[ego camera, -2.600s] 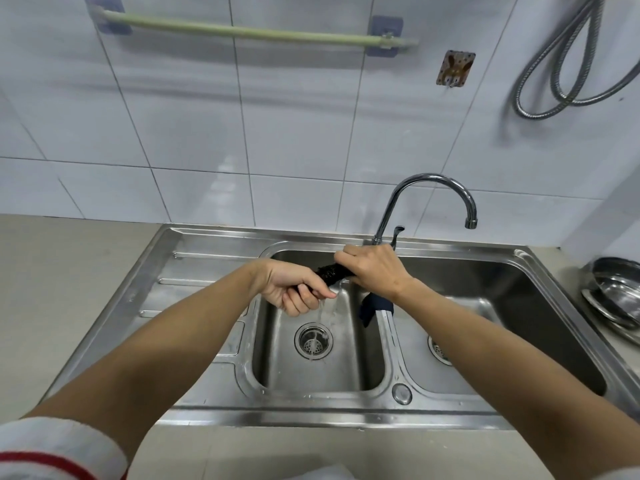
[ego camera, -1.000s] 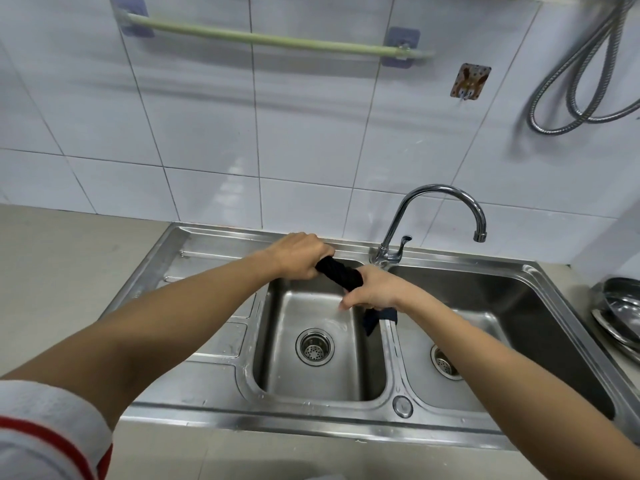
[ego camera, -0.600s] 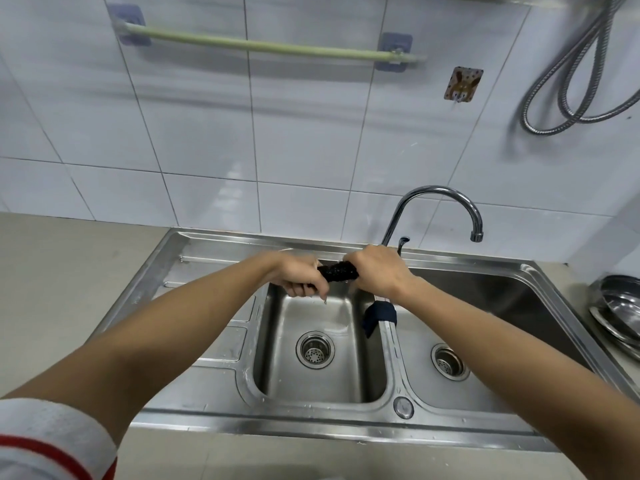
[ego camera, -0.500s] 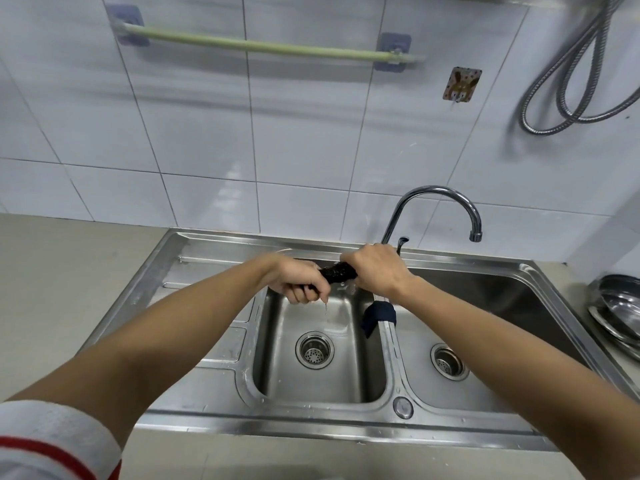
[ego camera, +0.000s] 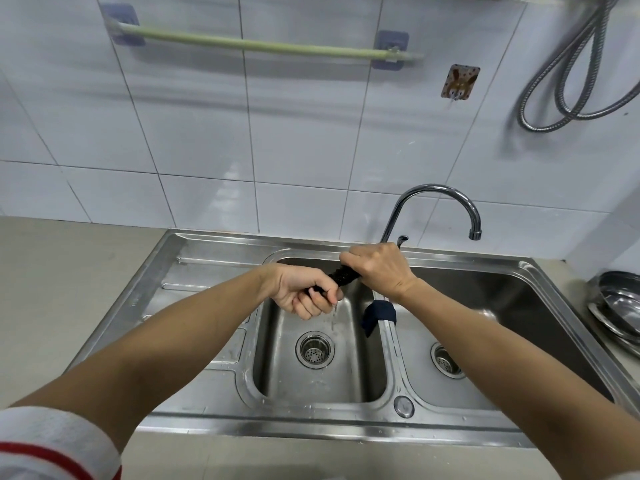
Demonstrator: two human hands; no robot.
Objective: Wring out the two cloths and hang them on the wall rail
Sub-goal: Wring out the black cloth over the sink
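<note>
Both the left hand (ego camera: 304, 294) and right hand (ego camera: 379, 270) gripped the twisted dark cloth (ego camera: 341, 277) tightly, fingers closed, its length running between them, right end nearer the sink's (ego camera: 214, 258) back edge.

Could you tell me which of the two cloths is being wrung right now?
The black cloth, twisted tight between the left hand and right hand over the left basin. The navy cloth lies draped over the divider, untouched.

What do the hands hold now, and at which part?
Both hold one twisted black cloth: left hand at its lower end, right hand at its upper end.
</note>
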